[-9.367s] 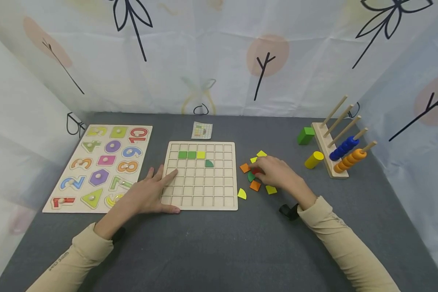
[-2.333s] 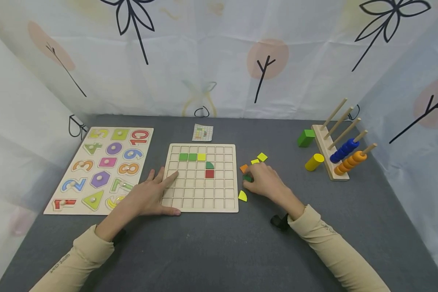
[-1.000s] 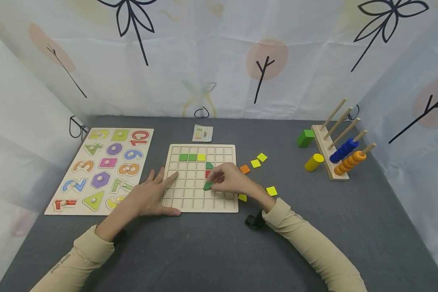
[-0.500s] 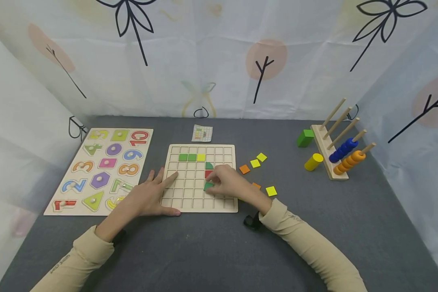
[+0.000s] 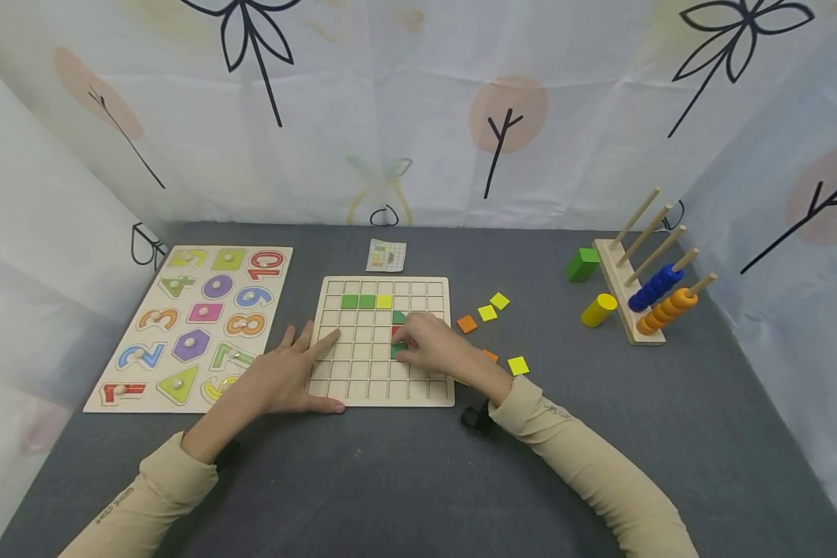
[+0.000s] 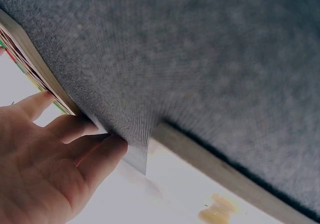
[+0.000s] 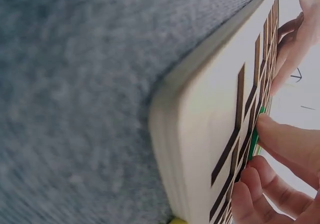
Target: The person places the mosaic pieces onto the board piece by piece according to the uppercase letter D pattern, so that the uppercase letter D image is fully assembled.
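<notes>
A wooden grid board point(image 5: 363, 394) lies on the table with two green square tiles point(image 5: 349, 301) and a yellow square tile point(image 5: 384, 301) in one row. Lower right of these sit a green quarter-circle tile point(image 5: 398, 317) and a red tile point(image 5: 394, 332), the red one mostly covered by fingers. My right hand point(image 5: 432, 342) pinches another green tile point(image 7: 253, 143) at the cell just below the red one. My left hand point(image 5: 286, 373), fingers spread, rests along the board's left edge, its thumb at the near corner.
Loose yellow tiles point(image 5: 500, 301) and orange tiles point(image 5: 467, 324) lie right of the board. A small pattern card point(image 5: 386, 256) is behind it. To the left lies a number puzzle point(image 5: 202, 332); at right stand a peg rack point(image 5: 624, 291), green block point(image 5: 583, 264) and yellow cylinder point(image 5: 599, 309).
The red tile has gone from the loose pieces onto the board. My right hand has carried a green tile left from the pile to below it, shifting it slightly up. My left hand stays put.
</notes>
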{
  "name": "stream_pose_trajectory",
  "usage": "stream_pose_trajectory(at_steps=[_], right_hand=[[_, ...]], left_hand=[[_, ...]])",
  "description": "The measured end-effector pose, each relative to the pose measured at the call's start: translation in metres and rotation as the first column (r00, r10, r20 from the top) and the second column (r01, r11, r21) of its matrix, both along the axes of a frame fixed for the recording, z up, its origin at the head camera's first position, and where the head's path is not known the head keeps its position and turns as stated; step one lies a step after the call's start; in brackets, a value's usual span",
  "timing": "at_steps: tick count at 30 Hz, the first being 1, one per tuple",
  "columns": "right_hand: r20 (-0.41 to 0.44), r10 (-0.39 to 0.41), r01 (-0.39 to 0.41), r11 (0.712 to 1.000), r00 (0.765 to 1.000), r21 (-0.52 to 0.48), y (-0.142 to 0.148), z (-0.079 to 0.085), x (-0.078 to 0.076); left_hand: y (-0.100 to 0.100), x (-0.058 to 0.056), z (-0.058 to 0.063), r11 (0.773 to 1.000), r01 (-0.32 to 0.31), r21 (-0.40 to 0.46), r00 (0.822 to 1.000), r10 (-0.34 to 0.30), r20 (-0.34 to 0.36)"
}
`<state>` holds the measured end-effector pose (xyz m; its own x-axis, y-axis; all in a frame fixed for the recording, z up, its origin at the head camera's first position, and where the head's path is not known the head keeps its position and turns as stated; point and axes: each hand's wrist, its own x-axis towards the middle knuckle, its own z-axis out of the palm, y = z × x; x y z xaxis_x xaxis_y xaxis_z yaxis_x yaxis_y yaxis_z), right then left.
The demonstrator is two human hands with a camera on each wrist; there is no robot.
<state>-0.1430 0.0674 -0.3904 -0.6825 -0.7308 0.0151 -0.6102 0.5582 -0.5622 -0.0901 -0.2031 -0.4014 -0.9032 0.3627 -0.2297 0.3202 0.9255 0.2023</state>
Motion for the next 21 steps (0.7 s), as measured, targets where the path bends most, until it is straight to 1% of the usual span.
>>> stream_pose_trajectory(at_steps=[3, 8, 12, 16, 21], right_hand=[[0.011, -0.018, 0.018, 1.000, 1.000, 0.018, -0.0002, 0.0016, 0.0007], [0.065, -0.039, 0.039, 0.999, 0.997, 0.007, -0.0028, 0.0025, 0.0002], [0.085, -0.065, 0.065, 0.998, 0.994, 0.000, -0.0044, 0.0023, -0.0002], [0.069, -0.090, 0.090, 0.996, 0.994, 0.000, -0.0048, 0.0027, 0.0008], [0.051, -0.087, 0.086, 0.996, 0.995, 0.004, -0.0048, 0.0046, 0.0017]], left_hand=[[0.0003, 0.0001, 0.0005, 1.000, -0.002, 0.002, 1.000, 0.002, 0.004], [0.0006, -0.0001, 0.0005, 1.000, -0.004, -0.002, 1.000, 0.004, 0.012], [0.0005, -0.0001, 0.0005, 1.000, -0.004, -0.005, 1.000, 0.004, 0.016], [0.0002, 0.0001, 0.0010, 1.000, -0.005, -0.004, 1.000, 0.005, 0.016], [-0.0003, -0.0003, 0.0002, 1.000, -0.004, -0.003, 1.000, 0.004, 0.012]])
